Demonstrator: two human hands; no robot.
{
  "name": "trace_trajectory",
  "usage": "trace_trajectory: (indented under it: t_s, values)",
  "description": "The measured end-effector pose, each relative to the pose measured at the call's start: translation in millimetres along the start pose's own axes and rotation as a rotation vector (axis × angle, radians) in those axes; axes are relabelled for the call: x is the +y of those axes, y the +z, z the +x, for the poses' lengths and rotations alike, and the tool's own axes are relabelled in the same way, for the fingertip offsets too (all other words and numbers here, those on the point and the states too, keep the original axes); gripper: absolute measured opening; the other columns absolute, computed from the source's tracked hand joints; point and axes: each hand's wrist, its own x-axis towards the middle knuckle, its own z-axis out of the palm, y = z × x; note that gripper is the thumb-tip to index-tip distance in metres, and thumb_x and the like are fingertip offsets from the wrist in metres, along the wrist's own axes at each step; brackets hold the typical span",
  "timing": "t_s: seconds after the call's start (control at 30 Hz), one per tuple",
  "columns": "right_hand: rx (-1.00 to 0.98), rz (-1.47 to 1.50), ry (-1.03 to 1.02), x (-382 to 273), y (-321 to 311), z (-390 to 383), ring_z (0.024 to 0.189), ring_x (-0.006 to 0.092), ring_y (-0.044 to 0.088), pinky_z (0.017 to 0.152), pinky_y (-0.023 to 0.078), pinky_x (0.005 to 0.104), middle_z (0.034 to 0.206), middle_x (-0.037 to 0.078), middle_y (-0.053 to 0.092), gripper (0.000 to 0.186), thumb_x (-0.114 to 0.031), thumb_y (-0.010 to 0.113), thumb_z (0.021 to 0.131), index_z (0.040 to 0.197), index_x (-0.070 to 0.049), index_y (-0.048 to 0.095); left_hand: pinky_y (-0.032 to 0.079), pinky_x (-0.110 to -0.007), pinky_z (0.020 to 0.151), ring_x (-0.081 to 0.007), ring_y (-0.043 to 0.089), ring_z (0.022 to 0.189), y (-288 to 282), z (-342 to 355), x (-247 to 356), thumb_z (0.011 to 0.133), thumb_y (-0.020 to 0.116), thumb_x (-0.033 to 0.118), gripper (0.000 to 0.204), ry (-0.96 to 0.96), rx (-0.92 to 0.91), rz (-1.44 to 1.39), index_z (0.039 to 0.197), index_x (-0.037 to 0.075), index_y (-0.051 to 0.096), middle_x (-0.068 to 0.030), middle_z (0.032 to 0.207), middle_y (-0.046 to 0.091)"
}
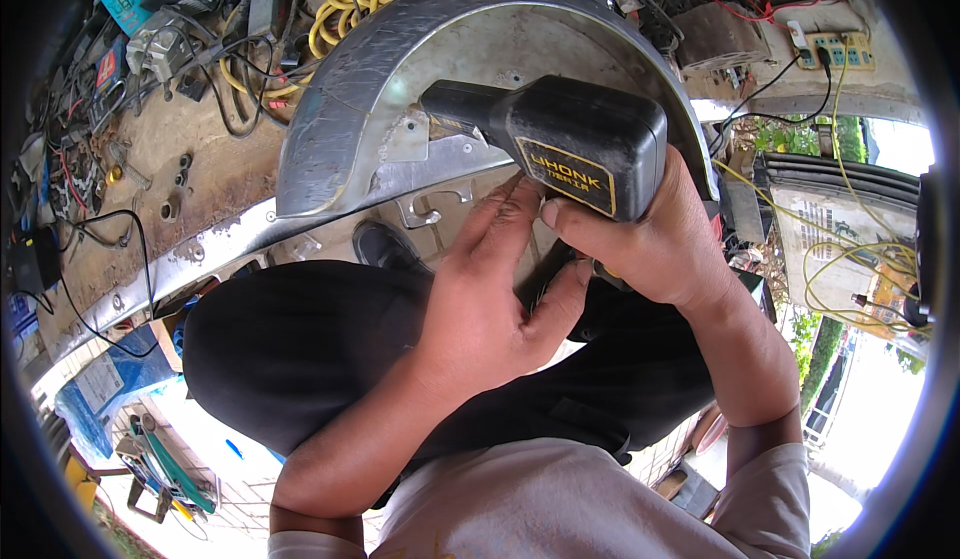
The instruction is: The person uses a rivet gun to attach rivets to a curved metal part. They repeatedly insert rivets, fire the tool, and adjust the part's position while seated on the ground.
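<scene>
My right hand (655, 234) is wrapped round the grip of a bulky black power tool (590, 124) with a yellow-bordered label and a narrow nose pointing left. Against the tool's underside rest the bent fingers of my left hand (490, 274), and its thumb reaches toward my right hand. Part of the grip is hidden behind both hands. Beyond the tool stands a big curved grey metal cover (335, 129), scratched along its rim. The nose is over its inner face, near a small metal plate (402, 141); whether they touch I cannot tell.
A rusty-brown workbench (150, 184) with a metal edge carries cables, tools and parts. A yellow coiled hose (365, 4) lies behind the cover. At right are a power strip (838, 51) and loose yellow wires (860, 254). Below sit my black-trousered knees (290, 349) and a dark shoe (388, 247).
</scene>
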Motion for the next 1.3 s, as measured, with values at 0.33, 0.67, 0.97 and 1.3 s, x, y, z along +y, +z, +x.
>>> trace_trajectory:
  t_s: [0.33, 0.67, 0.97, 1.3]
  values:
    - [-0.034, 0.022, 0.088, -1.6, -1.7, -2.2, 0.081, 0.0123, 0.064, 0.077, 0.054, 0.0307, 0.088, 0.010, 0.069, 0.039, -0.013, 0.075, 0.075, 0.106, 0.006, 0.061, 0.051, -0.043, 0.098, -0.0450, 0.062, 0.116, -1.2, -0.9, 0.1, 0.079, 0.075, 0.012, 0.062, -0.007, -0.003, 0.005, 0.131, -0.014, 0.052, -0.0334, 0.126, 0.058]
    - [-0.021, 0.037, 0.031, 3.9, -1.4, -1.9, 0.081, 0.0134, 0.063, 0.078, 0.053, 0.0313, 0.090, 0.010, 0.069, 0.040, -0.014, 0.075, 0.075, 0.107, 0.005, 0.061, 0.052, -0.043, 0.097, -0.0448, 0.063, 0.114, 0.3, -0.2, -2.2, 0.079, 0.075, 0.012, 0.062, 0.024, 0.007, -0.009, 0.130, -0.015, 0.052, -0.0328, 0.124, 0.060]
    - [-0.022, 0.102, -0.002, 2.7, -0.9, -2.5, 0.083, 0.0117, 0.062, 0.078, 0.053, 0.0307, 0.093, 0.010, 0.068, 0.047, -0.010, 0.074, 0.074, 0.117, 0.005, 0.060, 0.051, -0.042, 0.096, -0.0426, 0.063, 0.115, 0.2, 0.9, 1.0, 0.080, 0.074, 0.010, 0.061, 0.007, 0.000, 0.011, 0.133, -0.011, 0.052, -0.0300, 0.125, 0.061]
    - [-0.025, 0.048, -0.004, 5.2, -3.4, -1.3, 0.088, 0.0241, 0.068, 0.082, 0.053, 0.0351, 0.095, 0.019, 0.069, 0.064, -0.014, 0.072, 0.071, 0.129, 0.008, 0.055, 0.041, -0.037, 0.110, -0.0250, 0.056, 0.126, 0.7, -3.4, 3.8, 0.089, 0.066, -0.003, 0.053, -0.132, -0.076, -0.101, 0.137, -0.013, 0.047, -0.0221, 0.136, 0.056]
